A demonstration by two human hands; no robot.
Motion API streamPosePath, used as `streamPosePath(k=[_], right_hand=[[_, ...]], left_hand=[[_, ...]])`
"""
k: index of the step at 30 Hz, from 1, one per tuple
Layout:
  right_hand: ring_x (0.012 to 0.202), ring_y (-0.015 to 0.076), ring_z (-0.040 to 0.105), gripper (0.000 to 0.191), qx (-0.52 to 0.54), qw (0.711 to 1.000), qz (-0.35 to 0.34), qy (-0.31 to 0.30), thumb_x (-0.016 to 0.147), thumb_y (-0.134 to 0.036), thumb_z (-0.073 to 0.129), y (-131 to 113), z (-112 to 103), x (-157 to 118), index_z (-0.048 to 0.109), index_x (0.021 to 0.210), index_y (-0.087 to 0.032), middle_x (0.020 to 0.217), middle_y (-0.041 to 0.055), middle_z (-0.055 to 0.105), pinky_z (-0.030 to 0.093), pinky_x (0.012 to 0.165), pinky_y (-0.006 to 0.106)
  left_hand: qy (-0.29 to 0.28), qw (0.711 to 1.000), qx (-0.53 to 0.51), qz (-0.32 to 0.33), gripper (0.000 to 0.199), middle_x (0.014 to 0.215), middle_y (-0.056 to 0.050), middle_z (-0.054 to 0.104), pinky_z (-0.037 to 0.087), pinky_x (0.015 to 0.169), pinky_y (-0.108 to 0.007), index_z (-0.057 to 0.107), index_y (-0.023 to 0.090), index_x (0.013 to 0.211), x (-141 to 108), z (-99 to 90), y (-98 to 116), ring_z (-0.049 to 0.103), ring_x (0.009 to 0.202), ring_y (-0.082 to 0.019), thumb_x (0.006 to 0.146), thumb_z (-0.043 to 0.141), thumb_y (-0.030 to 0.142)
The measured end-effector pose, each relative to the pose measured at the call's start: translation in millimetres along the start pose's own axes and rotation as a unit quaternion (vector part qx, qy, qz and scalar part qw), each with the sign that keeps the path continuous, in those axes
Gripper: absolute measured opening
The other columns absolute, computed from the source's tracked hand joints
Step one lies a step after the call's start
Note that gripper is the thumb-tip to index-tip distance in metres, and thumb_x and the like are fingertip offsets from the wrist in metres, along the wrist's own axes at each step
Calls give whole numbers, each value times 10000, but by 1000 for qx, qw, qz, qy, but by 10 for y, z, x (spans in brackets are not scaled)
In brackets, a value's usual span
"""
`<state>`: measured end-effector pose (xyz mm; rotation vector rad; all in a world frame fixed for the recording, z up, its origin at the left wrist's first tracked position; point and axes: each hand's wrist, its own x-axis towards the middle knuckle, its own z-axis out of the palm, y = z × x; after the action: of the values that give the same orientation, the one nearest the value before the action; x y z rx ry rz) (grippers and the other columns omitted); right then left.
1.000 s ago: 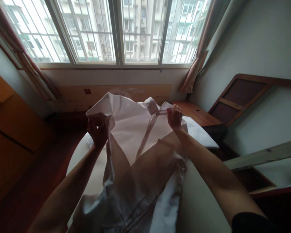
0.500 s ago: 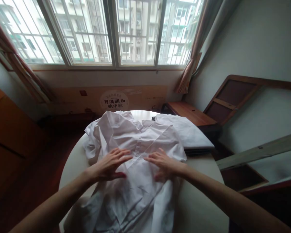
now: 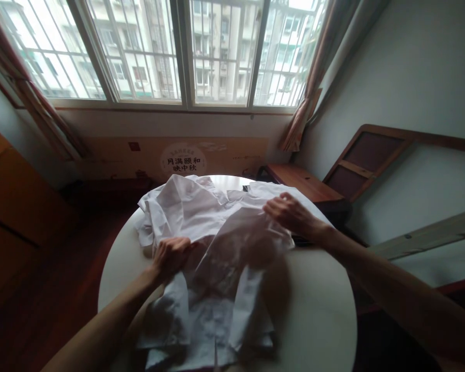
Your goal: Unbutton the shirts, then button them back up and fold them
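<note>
A white button-front shirt (image 3: pixel 189 206) lies spread across the round table (image 3: pixel 321 289), its collar toward the window and its lower part reaching the near side. My left hand (image 3: pixel 172 253) is closed on the shirt's fabric left of the middle. Farther up and to the right, my right hand (image 3: pixel 289 212) grips the cloth near the shoulder. Between the two hands the front is pulled taut and lifted, with a diagonal edge running across it. Motion blurs the lower folds and sleeves.
A folded white garment stack (image 3: pixel 306 199) lies at the table's right rear, partly behind my right hand. Beyond the table stand a low wooden bench (image 3: pixel 302 181) and a printed cardboard panel (image 3: pixel 232 155). An orange cabinet (image 3: pixel 15 217) is at the left.
Both hands have gone from spread fingers over the shirt to closed grips on it. My right hand moved up and right; the front is now lifted, and the lower part has shifted.
</note>
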<state>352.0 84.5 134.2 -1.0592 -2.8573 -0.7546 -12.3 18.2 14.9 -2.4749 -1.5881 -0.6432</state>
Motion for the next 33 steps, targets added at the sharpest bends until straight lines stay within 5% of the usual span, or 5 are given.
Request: streamPosePath(k=[5, 14, 18, 23, 33], right_hand=[[884, 235, 519, 281, -57, 977, 207, -3, 928, -157, 356, 856, 209, -526, 637, 944, -150, 908, 146, 624, 273, 803, 391], [929, 281, 584, 262, 115, 848, 513, -62, 846, -206, 446, 992, 596, -491, 639, 1016, -159, 1046, 170, 640, 404, 749, 380], [1139, 280, 495, 372, 167, 924, 316, 136, 893, -340, 435, 176, 376, 172, 563, 1176, -136, 1221, 169, 568, 368, 937, 400], [1039, 253, 570, 427, 275, 956, 43, -90, 898, -482, 406, -831, 467, 649, 665, 1048, -178, 1125, 123, 641, 384, 908, 361], [867, 182, 624, 300, 363, 876, 307, -79, 863, -353, 497, -519, 1077, 1363, 680, 1011, -167, 981, 75, 699, 422, 717, 241]], left_hand=[[126, 988, -23, -82, 491, 505, -22, 486, 277, 535, -253, 459, 176, 485, -150, -86, -247, 435, 495, -121, 882, 420, 461], [-237, 952, -191, 33, 472, 561, -18, 579, 340, 529, -237, 606, 204, 531, 19, -467, -82, 485, 499, -120, 836, 467, 537], [-137, 976, -153, 69, 395, 901, -77, 685, 425, 803, -307, 703, 211, 858, 467, -409, 138, 597, 875, -210, 873, 443, 508], [-166, 972, -169, 12, 330, 1090, -86, 668, 413, 923, -318, 662, 210, 1087, 1133, 188, 217, 594, 1014, -222, 829, 563, 389], [-103, 962, -186, -172, 284, 1042, -97, 682, 444, 822, -272, 703, 192, 1041, 1622, 888, 113, 613, 897, -195, 816, 575, 310]])
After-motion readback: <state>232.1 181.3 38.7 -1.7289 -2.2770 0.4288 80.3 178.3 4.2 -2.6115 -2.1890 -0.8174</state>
